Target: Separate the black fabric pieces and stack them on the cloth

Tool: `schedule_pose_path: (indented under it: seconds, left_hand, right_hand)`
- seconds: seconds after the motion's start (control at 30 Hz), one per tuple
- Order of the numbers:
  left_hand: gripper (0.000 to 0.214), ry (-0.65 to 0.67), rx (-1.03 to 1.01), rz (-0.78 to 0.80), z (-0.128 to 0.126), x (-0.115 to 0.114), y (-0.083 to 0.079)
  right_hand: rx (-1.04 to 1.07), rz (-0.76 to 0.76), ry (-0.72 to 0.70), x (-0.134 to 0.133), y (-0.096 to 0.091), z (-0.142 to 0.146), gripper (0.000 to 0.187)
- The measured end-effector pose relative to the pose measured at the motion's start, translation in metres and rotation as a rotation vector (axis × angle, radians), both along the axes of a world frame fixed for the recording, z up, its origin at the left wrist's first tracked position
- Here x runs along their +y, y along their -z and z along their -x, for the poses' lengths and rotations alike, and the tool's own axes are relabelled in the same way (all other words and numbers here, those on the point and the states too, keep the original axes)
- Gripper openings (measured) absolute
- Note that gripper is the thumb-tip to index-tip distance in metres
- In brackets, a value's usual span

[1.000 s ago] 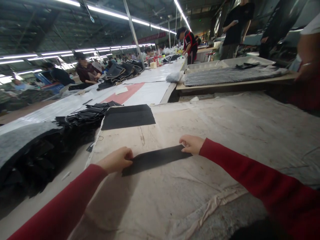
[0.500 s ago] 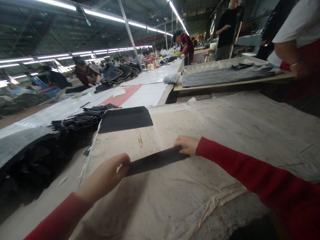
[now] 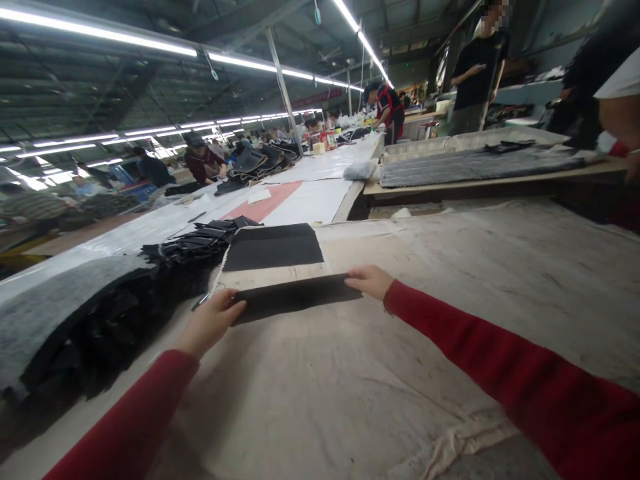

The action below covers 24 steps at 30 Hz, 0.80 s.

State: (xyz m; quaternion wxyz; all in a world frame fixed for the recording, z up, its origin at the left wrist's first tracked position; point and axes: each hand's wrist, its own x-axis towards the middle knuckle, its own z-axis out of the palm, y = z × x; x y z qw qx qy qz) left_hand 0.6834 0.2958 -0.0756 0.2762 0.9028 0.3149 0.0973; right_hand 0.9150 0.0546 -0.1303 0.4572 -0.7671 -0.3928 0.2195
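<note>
A narrow black fabric strip (image 3: 295, 297) is stretched between my two hands just above the stained cloth-covered table (image 3: 450, 267). My left hand (image 3: 213, 319) pinches the strip's left end, and my right hand (image 3: 369, 280) grips its right end. Both arms wear red sleeves. A flat stack of black fabric pieces (image 3: 273, 247) lies right behind the strip, close to its far edge.
A heap of black cut pieces (image 3: 195, 247) and grey-black fabric bundles (image 3: 65, 313) line the table's left side. A board with grey material (image 3: 475, 163) stands at the back right. Several people work along the long white table (image 3: 310, 180) and beyond.
Both hands carried the strip away from me and a little left, from the middle of the table up to the black fabric stack. It is held slightly lifted.
</note>
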Motion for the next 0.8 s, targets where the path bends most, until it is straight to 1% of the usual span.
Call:
schedule_pose_path:
  seconds: [0.07, 0.13, 0.27, 0.4, 0.47, 0.57, 0.7, 0.8]
  left_hand:
    - [0.036, -0.041, 0.019, -0.013, -0.008, 0.019, 0.004]
    - [0.038, -0.094, 0.045, -0.068, -0.015, 0.038, 0.004]
    - [0.044, -0.181, 0.061, -0.166, -0.032, 0.072, -0.002]
    - [0.048, -0.249, 0.062, -0.249, -0.049, 0.094, -0.009]
    - [0.049, -0.272, 0.063, -0.289, -0.056, 0.100, -0.009]
    - [0.047, -0.288, 0.077, -0.324, -0.064, 0.106, -0.004]
    - [0.042, -0.289, 0.106, -0.333, -0.066, 0.111, 0.006]
    - [0.042, -0.289, 0.111, -0.335, -0.065, 0.112, 0.010]
  right_hand:
    - [-0.017, 0.021, 0.062, 0.025, 0.005, -0.005, 0.017]
    - [-0.035, 0.028, 0.095, 0.047, 0.008, -0.012, 0.022]
    - [-0.090, 0.049, 0.170, 0.085, 0.010, -0.025, 0.031]
    - [-0.146, 0.079, 0.232, 0.113, 0.012, -0.034, 0.030]
    - [-0.166, 0.100, 0.243, 0.122, 0.015, -0.037, 0.027]
    - [-0.184, 0.142, 0.250, 0.129, 0.020, -0.039, 0.025]
    - [-0.203, 0.195, 0.260, 0.130, 0.021, -0.038, 0.024]
    - [-0.223, 0.221, 0.269, 0.129, 0.020, -0.037, 0.024]
